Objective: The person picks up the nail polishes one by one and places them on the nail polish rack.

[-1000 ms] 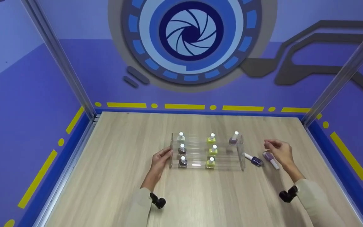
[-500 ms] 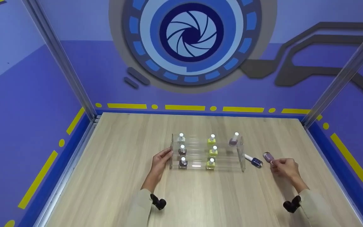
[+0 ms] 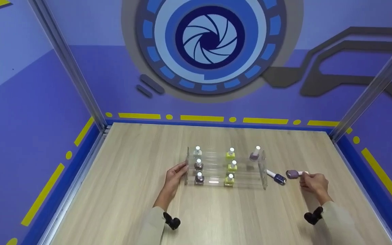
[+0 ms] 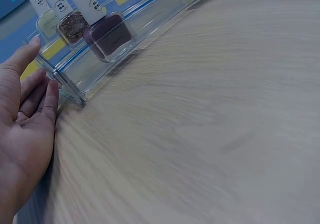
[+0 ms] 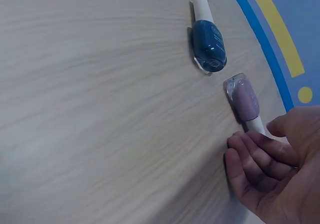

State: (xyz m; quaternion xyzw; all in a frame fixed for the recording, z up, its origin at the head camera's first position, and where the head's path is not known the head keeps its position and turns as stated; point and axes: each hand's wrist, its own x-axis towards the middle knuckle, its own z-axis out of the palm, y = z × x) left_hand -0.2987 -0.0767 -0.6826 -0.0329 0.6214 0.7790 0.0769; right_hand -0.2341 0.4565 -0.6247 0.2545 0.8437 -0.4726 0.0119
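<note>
A clear tiered display rack [image 3: 214, 178] stands on the table, with several nail polish bottles on its steps. My left hand [image 3: 175, 177] rests against the rack's left side panel [image 4: 65, 83], its thumb and fingers on the outer side. To the right of the rack, my right hand [image 3: 315, 183] pinches the white cap of a mauve nail polish bottle [image 3: 293, 174] between thumb and index finger. That bottle lies on its side, its glass end towards the rack. A dark blue nail polish bottle [image 5: 208, 43] lies between it and the rack.
On the rack, dark bottles [image 3: 199, 179] and a pale one [image 3: 197, 151] stand at the left, yellow ones [image 3: 230, 179] right of centre. Another mauve bottle [image 3: 254, 155] leans at the top right. Purple walls [image 3: 107, 78] bound the table.
My right hand has moved down and right to the mauve bottle's cap. The bottle has swung round to lie nearly sideways. My left hand stays at the rack.
</note>
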